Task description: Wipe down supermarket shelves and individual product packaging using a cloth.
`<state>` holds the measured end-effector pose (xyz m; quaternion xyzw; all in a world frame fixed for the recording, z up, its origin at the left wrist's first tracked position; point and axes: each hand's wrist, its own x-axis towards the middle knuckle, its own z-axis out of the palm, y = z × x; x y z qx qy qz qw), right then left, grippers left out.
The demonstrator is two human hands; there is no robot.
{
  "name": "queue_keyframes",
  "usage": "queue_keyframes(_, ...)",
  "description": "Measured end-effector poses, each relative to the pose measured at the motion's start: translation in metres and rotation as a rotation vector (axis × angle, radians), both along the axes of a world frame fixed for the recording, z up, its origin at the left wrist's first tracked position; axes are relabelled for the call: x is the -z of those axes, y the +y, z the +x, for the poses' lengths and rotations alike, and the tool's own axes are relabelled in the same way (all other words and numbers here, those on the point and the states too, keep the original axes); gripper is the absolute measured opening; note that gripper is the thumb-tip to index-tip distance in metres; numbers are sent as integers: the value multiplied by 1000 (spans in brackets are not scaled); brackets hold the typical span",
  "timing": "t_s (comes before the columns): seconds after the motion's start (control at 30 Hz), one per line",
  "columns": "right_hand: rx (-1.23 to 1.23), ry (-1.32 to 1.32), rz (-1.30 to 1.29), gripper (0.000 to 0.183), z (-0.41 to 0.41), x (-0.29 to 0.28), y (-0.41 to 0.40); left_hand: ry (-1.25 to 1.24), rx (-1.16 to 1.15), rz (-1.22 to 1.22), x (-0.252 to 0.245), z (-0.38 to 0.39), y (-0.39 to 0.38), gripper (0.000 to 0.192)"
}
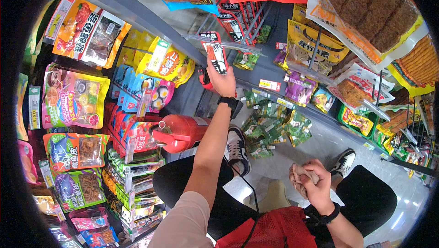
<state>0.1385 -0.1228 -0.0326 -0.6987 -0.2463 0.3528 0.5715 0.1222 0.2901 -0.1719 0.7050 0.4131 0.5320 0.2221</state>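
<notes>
My left hand [223, 82] reaches forward to a rack hook and grips a small red, white and black snack packet [216, 55]. The packet's top end meets the clear plastic tag holder [236, 47] at the hook's front. Behind it, several similar red and black packets [231, 21] hang on metal hooks. Close to my lap, my right hand [317, 179] clutches a crumpled beige cloth [299, 181]. Several green snack pouches [269, 124] lie in a loose heap on the floor in front of my shoes [236, 148].
A red fire extinguisher [183, 133] stands left of my forearm, against hanging red snack bags [135, 134]. Bagged snacks [77, 98] fill the left rack. Large snack bags [356, 14] overhang the upper right. A dark shelf edge [329, 121] with price tags runs across the right.
</notes>
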Motion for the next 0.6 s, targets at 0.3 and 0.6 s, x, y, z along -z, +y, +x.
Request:
queue_keyframes(0.3, 17, -26, 2, 17, -1, 1, 1, 72, -40, 98, -9, -3, -1, 80)
queue_keyframes(0.6, -15, -5, 14, 18, -5, 3, 5, 179, -76, 67, -7, -23, -2, 84)
